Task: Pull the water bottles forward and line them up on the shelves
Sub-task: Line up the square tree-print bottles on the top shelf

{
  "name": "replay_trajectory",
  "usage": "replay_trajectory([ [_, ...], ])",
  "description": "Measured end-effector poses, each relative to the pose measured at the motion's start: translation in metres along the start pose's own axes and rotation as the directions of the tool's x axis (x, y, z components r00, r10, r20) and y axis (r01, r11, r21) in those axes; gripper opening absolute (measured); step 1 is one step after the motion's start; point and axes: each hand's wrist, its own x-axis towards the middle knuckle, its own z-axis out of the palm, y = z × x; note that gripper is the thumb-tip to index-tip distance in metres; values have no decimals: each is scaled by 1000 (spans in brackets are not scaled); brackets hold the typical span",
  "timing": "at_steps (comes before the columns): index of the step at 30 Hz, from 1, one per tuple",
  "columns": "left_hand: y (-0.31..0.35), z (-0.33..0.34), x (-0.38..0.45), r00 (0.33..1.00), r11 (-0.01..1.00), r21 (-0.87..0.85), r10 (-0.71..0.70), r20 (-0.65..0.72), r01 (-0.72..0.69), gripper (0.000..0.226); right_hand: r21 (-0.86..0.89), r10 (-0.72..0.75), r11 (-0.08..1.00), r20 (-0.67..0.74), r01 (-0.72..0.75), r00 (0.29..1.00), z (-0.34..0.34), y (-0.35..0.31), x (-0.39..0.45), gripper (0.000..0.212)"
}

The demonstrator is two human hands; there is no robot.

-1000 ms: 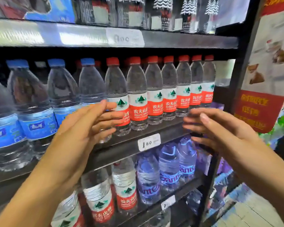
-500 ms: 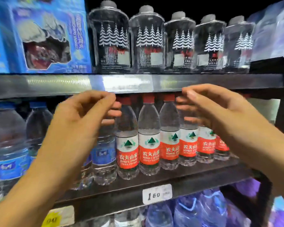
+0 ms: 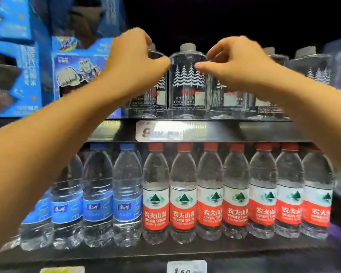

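Clear square bottles printed with white trees stand in a row on the upper shelf. My left hand curls over the top of the leftmost tree bottle, thumb in front of its shoulder. My right hand curls over the top of another tree bottle, whose cap it hides. Between the two hands, a middle tree bottle stands untouched. On the lower shelf, red-label bottles and blue-label bottles stand in a row at the front.
Blue cartoon-printed boxes fill the upper shelf left of the tree bottles, close to my left hand. More tree bottles stand further right. A price tag sits on the upper shelf's front rail. The space behind the bottles is dark.
Both hands rose from in front of the red-label bottles to the tree bottles on the upper shelf and closed over their tops. The view tilted upward.
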Motion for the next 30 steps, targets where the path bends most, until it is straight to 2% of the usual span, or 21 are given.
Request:
replay_trajectory([
  [4,-2,19,38,999,992,126,30,-32,-25,44,-51,-39,998,-29,38,999,5,2,33,58],
  [7,-1,24,60,998,984,164,64,17,-66,35,-115,-65,992,-54,59,996,7,0,51,60],
  [10,-1,24,74,996,984,169,42,79,-54,29,-184,-121,977,-65,108,990,10,-6,66,61],
  [15,-9,28,91,969,962,259,24,245,-89,36,-286,-121,950,40,127,992,21,-16,83,47],
  [18,-15,31,96,952,942,322,-13,307,-91,45,-287,-69,953,109,98,992,27,-20,92,50],
  [22,-18,29,98,954,949,306,-18,298,-78,47,-293,-17,953,218,82,976,34,-18,98,56],
  [26,-16,19,102,915,976,213,-52,400,-38,43,-331,-44,934,259,132,965,31,-15,103,56],
  [30,-16,12,100,894,988,155,-46,445,-26,46,-295,-77,945,225,143,971,32,-10,103,57],
])
